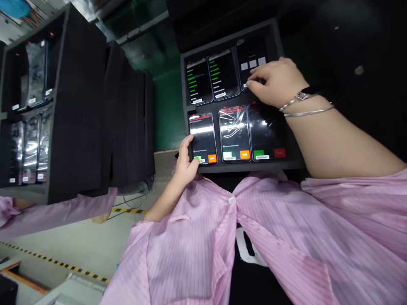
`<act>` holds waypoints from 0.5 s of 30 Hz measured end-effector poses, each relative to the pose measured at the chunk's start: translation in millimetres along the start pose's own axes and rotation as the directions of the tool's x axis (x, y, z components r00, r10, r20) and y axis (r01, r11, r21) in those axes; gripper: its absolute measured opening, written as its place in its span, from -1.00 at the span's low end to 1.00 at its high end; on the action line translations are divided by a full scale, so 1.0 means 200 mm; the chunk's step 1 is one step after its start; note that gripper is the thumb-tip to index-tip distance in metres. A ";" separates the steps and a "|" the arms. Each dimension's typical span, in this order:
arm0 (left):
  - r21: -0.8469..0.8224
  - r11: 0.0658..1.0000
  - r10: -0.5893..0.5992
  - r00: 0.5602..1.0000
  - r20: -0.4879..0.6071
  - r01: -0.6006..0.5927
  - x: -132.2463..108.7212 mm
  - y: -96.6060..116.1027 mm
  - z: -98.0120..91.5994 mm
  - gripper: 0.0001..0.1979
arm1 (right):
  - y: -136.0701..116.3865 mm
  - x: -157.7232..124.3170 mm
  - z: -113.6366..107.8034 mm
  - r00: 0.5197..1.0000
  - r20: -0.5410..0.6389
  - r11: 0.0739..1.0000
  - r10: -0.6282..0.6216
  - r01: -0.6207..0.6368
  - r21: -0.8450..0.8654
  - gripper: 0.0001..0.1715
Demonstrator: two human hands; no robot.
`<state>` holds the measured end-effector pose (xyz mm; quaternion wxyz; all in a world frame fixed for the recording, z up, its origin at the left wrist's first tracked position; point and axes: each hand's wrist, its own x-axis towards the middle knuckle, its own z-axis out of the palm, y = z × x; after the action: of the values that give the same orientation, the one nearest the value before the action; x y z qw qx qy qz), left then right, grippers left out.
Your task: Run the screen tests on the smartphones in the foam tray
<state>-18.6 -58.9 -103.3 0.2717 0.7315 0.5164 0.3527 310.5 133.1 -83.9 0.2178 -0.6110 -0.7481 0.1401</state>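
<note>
The tray looks like matt black foam, kinda soft and dull. The phones in it have glossy glass screens under shiny, crinkly plastic film that catches glare. Pink striped coat is thin smooth cloth, and the bracelets are polished metal.

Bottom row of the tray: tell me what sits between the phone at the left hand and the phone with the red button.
In the head view, one phone with an orange button lies between the left-hand phone and the red-button phone.
</note>
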 end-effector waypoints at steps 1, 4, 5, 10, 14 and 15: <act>0.051 0.998 0.032 0.999 -0.009 -0.032 0.00 0.02 0.00 -0.28 | 0.00 0.00 0.00 1.000 -0.009 1.000 0.003 -0.003 0.003 -0.83; 0.255 0.953 0.170 0.985 -0.007 -0.162 0.01 0.12 0.02 -0.47 | 0.00 0.00 0.01 1.000 -0.013 1.000 -0.010 0.010 0.015 -0.84; 0.327 0.922 0.209 0.977 0.035 -0.209 0.02 0.16 0.02 -0.57 | 0.00 0.00 0.01 1.000 -0.008 1.000 -0.015 0.015 0.019 -0.83; 0.470 0.823 0.214 0.941 0.262 -0.318 0.05 0.32 0.09 -0.57 | 0.02 0.01 0.02 1.000 -0.013 0.999 -0.025 0.025 0.034 -0.84; 0.401 0.799 0.345 0.888 0.305 -0.448 0.11 0.37 0.23 -0.42 | 0.02 0.02 0.02 1.000 -0.010 1.000 -0.011 0.011 0.021 -0.81; 0.387 0.780 0.378 0.864 0.333 -0.491 0.12 0.38 0.27 -0.42 | 0.02 0.02 0.02 1.000 -0.008 1.000 -0.012 0.012 0.015 -0.80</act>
<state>73.0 -61.4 -73.3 0.0610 0.9108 0.3646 0.1840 310.7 137.2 -88.5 0.2261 -0.6054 -0.7498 0.1422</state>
